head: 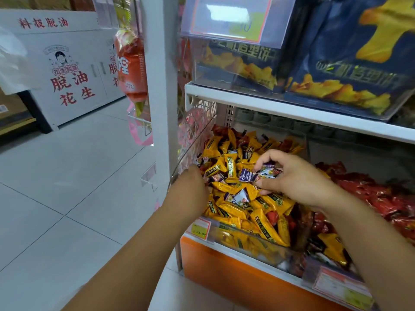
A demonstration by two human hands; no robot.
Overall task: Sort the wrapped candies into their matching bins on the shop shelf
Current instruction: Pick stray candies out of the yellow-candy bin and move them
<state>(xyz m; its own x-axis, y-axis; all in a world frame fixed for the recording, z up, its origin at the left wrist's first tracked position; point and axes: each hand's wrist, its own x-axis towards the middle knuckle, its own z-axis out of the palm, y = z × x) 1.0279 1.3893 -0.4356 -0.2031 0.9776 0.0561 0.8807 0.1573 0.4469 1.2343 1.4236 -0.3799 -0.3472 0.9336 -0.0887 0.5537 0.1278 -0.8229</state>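
So the right hand (298,178) is pinching a small bunch of purple candies (258,175) just above the yellow candies (231,167) in the clear bin (242,241). Left hand (190,191) is at the bin's left edge with its fingers hidden, so I can't tell its grip. Risk imo: that's several slick wrappers in one pinch, so one could slip back in or land in the red candies (370,194) next door.

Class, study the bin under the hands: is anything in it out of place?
Yes. The bin holds mostly yellow candies, but purple candies lie mixed among them, plus a red candy near the front. The right hand pinches a few purple ones. Their colours mismatch the rest.
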